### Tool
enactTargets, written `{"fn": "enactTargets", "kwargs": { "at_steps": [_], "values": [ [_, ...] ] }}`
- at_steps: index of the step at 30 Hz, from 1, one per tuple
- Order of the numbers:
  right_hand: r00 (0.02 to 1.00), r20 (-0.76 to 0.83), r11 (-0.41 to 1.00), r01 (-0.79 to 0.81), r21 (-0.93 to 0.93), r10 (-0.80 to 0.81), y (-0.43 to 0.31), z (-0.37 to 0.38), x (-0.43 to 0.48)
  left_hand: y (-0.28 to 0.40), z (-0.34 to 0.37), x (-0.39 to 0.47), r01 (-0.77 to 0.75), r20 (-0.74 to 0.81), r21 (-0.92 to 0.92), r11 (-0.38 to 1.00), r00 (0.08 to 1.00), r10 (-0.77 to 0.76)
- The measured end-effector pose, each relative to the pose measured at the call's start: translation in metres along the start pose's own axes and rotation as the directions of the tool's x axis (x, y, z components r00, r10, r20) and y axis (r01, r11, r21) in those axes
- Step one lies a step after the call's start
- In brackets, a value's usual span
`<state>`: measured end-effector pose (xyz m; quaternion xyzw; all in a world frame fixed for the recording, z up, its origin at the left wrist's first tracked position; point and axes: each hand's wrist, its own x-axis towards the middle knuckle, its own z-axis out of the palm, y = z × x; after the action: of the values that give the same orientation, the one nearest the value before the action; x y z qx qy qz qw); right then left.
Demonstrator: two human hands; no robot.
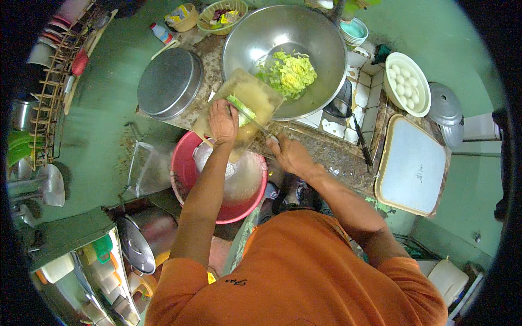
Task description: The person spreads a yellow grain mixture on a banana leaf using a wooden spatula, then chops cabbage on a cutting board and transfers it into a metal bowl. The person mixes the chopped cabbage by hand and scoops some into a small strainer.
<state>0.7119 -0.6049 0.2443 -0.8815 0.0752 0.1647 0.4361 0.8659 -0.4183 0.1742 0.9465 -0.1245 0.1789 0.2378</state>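
My left hand [223,121] presses down a piece of leafy green cabbage [244,113] on a worn cutting board [261,91]. In my right hand [291,153] is the handle of a kitchen knife [255,122], its blade lying along the cabbage close to my left fingers. The board sits aslant on the counter, its far corner overlapping the rim of a large metal bowl [240,53]. Shredded pale green leaves [291,73] are heaped inside that bowl. Below the board, a red plastic basin [242,216] holds a metal vessel, partly hidden by my left forearm.
An upturned round metal pan [167,81] stands left of the board. To the right are a tiled sink [357,118] with a black-handled strainer [363,142], a white bowl [424,85] of several peeled eggs, and a pale tray [414,167]. Two small baskets [222,18] [183,20] stand at the back.
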Motion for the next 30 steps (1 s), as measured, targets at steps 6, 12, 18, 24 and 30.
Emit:
{"fn": "enactTargets", "kwargs": {
  "at_steps": [6, 12, 18, 24, 30],
  "values": [
    [1.0, -0.013, 0.999, -0.025, -0.024, 0.025, 0.009, 0.025, 0.048, -0.006, 0.007, 0.002, -0.023, 0.072, 0.012, 1.0, 0.997, 0.022],
    [0.992, -0.062, 0.994, 0.104, -0.038, -0.106, -0.032, 0.003, 0.101, -0.009, -0.007, -0.006, -0.113, -0.035, 0.0, 0.994, 0.993, 0.113],
    [0.999, 0.012, 0.994, 0.047, -0.101, -0.047, -0.014, 0.005, 0.015, -0.011, 0.001, -0.014, 0.129, -0.075, -0.055, 0.99, 0.988, -0.133],
    [1.0, 0.006, 0.999, -0.002, -0.043, 0.002, 0.009, 0.023, 0.02, -0.01, 0.01, -0.012, 0.111, -0.034, 0.032, 0.993, 0.993, -0.11],
    [0.984, -0.08, 0.987, 0.16, -0.028, -0.162, -0.024, 0.031, 0.107, -0.011, -0.002, -0.014, 0.085, -0.051, -0.077, 0.993, 0.995, -0.089]
  ]
}}
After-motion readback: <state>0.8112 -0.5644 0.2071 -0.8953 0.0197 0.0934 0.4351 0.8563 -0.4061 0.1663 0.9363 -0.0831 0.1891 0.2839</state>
